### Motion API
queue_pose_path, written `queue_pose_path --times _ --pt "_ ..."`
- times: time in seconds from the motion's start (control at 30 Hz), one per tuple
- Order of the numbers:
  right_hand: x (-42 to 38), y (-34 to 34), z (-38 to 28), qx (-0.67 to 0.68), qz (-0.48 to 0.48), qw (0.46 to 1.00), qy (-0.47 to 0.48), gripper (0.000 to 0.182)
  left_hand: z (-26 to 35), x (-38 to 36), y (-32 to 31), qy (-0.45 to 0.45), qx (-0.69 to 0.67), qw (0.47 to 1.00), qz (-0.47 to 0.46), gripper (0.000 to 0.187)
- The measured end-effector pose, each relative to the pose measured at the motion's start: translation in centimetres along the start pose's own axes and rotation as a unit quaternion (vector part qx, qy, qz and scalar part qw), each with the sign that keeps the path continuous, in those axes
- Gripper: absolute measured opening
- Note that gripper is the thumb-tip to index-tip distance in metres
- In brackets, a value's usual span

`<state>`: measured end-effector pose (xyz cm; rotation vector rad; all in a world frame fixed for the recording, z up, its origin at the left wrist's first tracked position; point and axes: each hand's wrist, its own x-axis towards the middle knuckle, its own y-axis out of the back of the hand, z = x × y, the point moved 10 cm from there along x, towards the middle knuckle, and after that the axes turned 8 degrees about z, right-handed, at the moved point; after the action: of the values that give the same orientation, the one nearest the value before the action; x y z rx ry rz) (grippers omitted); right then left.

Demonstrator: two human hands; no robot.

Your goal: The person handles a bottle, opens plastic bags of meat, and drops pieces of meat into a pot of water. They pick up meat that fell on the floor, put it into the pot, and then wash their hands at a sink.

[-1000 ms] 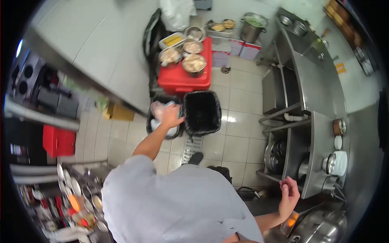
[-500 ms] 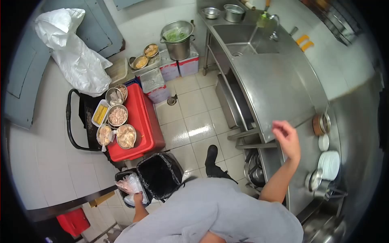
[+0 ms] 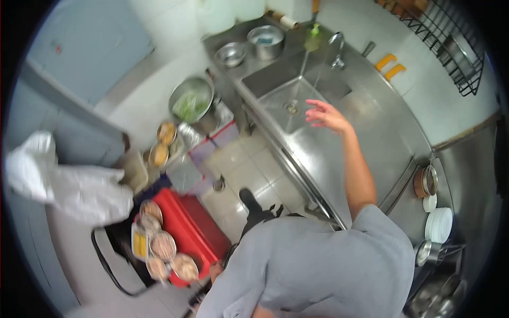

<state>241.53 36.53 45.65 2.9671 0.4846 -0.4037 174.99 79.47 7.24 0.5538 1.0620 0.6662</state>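
Observation:
My right hand [image 3: 326, 116] reaches out over the near edge of the steel sink [image 3: 273, 98], fingers stretched and apart, with nothing in it. Beyond it the faucet [image 3: 337, 50] rises from the back of the counter, beside a green pump bottle [image 3: 313, 38]. Low on the left, my left hand [image 3: 215, 271] shows only in part by the corner of a red lidded box [image 3: 204, 225]; its fingers are hidden and blurred. On that box and beside it stand bowls of raw-looking meat [image 3: 163, 246] and a white tray of yellow pieces [image 3: 139, 245].
A metal bowl [image 3: 231, 54] and a pot [image 3: 266, 42] stand left of the sink. Leafy greens fill a large bowl [image 3: 191, 106] on a pot near the wall. White plates [image 3: 439, 224] are stacked at right. A white plastic bag [image 3: 90, 191] lies at far left.
My right hand has moved forward from the counter's front corner to over the sink. My left hand has left the plastic bags in the small bin. My body and view have turned and shifted toward the sink.

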Motion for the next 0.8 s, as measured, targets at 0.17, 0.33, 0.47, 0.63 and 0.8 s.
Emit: queue_pose_path --times 0.17,0.33,0.47,0.63,0.8 --pt "11.3 12.0 4.1 0.079 0.231 0.967 -0.075 0.055 37.8 11.3 4.7 -0.392 0.023 0.919 0.021 0.041" --pt "21.3 23.3 7.4 0.12 0.344 0.926 -0.095 0.053 70.0 6.0 0.6 -0.508 -0.028 0.852 -0.126 0.034" --pt "28.8 31.3 8.9 0.221 0.443 0.866 -0.076 0.056 87.2 -4.8 -6.6 -0.54 0.009 0.797 -0.271 0.033" --pt "32.7 34.1 13.3 0.295 0.463 0.819 -0.165 0.05 100.4 -19.6 -16.3 -0.689 0.059 0.646 -0.324 0.028" --pt "27.9 33.9 6.8 -0.08 0.598 0.778 0.173 0.026 106.8 -23.3 -28.8 -0.547 -0.013 0.678 -0.491 0.025"
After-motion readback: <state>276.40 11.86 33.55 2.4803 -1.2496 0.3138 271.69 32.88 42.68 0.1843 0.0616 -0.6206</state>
